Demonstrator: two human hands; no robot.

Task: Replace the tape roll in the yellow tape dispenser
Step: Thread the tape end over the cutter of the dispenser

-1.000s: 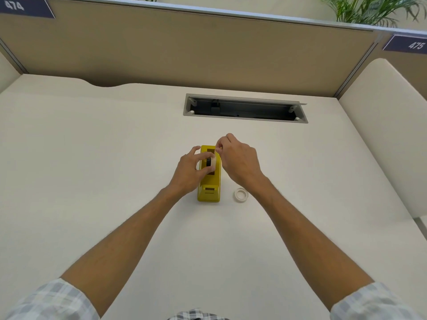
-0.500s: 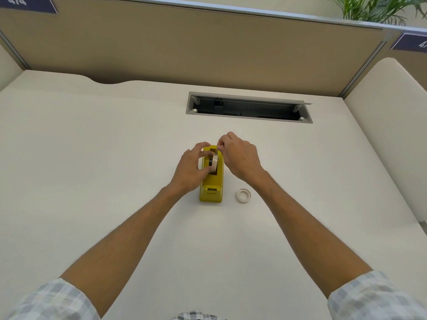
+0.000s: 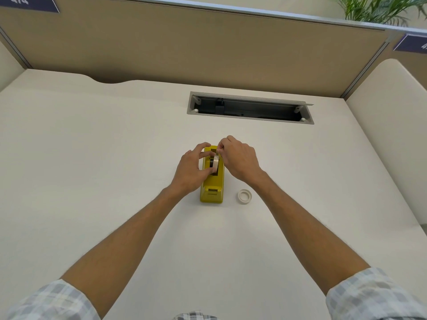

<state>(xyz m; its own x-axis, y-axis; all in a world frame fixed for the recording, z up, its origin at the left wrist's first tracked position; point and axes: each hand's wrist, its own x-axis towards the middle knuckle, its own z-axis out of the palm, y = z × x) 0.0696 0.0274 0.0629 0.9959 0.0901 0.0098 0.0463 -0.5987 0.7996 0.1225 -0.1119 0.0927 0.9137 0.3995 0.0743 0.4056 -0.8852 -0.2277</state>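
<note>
Both hands meet over the yellow tape dispenser [image 3: 212,181] on the desk [image 3: 92,158]. The left hand [image 3: 190,170] and right hand [image 3: 239,159] pinch the tape roll [image 3: 215,163] seated upright in it. A second roll [image 3: 244,196] lies flat just right of the dispenser.

Yellow tape dispenser [image 3: 212,185]: far end & left side hidden behind both hands. Right hand [image 3: 239,159] fingers [image 3: 220,147] pinch something at the tape roll [image 3: 215,163], maybe the tape end, too small to tell. Number sign [image 3: 413,43] cut off by the right edge.

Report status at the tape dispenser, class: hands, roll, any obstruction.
Left hand and right hand both pinching the tape roll upright in the yellow dispenser. Second roll flat on desk, right of dispenser. Nothing in the way.
</note>
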